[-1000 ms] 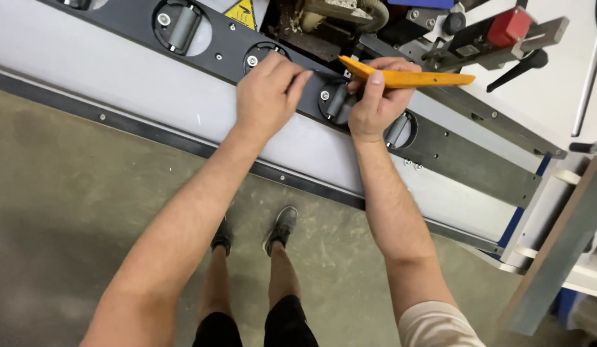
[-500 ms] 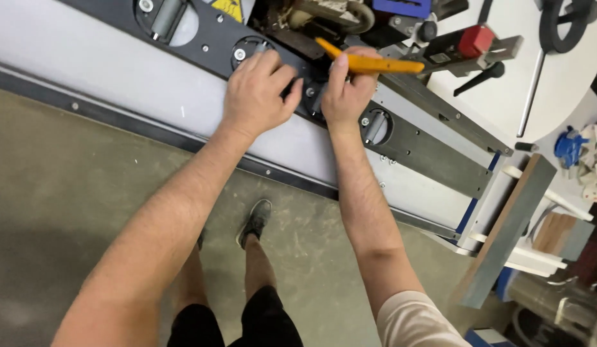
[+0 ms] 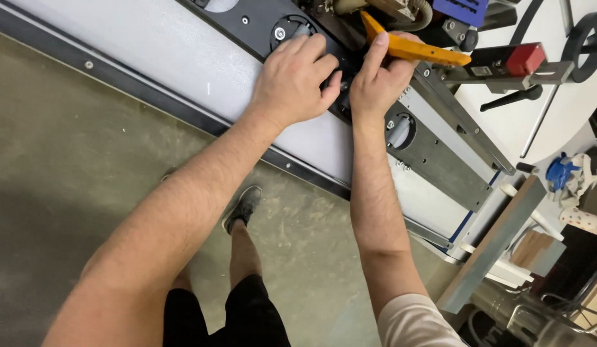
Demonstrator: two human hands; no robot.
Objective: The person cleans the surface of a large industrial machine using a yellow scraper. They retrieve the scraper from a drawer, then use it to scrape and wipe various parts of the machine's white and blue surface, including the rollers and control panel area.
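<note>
My left hand (image 3: 292, 80) lies palm down on the dark metal panel (image 3: 433, 151) of a long workshop machine, fingers curled over a round fitting (image 3: 282, 31) in it. Right beside it, my right hand (image 3: 379, 80) grips the near end of an orange plastic tool (image 3: 414, 48), thumb pressed along its top. The tool's flat blade points right, over the machine's inner parts. The two hands touch at the knuckles. What lies under the palms is hidden.
The machine's pale grey side (image 3: 182, 71) runs diagonally across the view above a concrete floor (image 3: 67, 167). A red knob (image 3: 523, 59) and black lever (image 3: 510, 99) sit at the upper right. A grey board (image 3: 491, 247) leans at the right. My shoe (image 3: 244, 207) stands below.
The view has swung and moved closer, so the machine and hands appear shifted. Both hands stay on the same spot of the panel, the right one still holding the orange tool.
</note>
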